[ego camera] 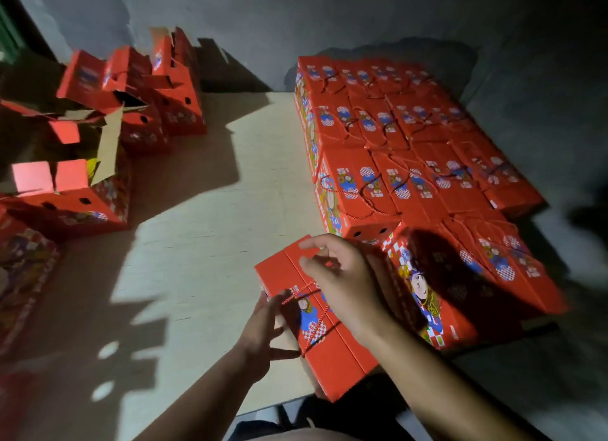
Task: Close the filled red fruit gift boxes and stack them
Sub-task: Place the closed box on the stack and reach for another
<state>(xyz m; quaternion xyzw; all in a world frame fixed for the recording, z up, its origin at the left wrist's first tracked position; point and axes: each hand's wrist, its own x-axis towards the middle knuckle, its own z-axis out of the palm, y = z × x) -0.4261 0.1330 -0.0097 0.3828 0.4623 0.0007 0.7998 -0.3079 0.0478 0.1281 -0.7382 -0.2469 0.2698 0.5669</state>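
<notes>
1. Head view: a closed red gift box (316, 322) lay in the near middle, its top flaps met along a centre seam; a red-and-white twisted cord handle (307, 295) crossed its printed top; the box sat at the near left corner of the big stack of closed red gift boxes (411, 164), touching or just beside it, I could not tell which.
2. The left hand (263, 335) was against the left side of the closed box, fingers spread and fairly straight, fingertips at the cord's end; whether it pinched the cord I could not tell.
3. The right hand (342, 276) lay over the top of the same box, fingers loosely bent with thumb and forefinger close above the cord; whether they grasped it was unclear through blur.
4. The stack filled the space beyond and right of the held box, boxes in tight rows, cord handles lying on their tops.
5. Well left of the stack, several open red boxes (131, 88) stood with flaps raised; a pale cardboard sheet (210, 216) lay on the floor between them and the stack.
</notes>
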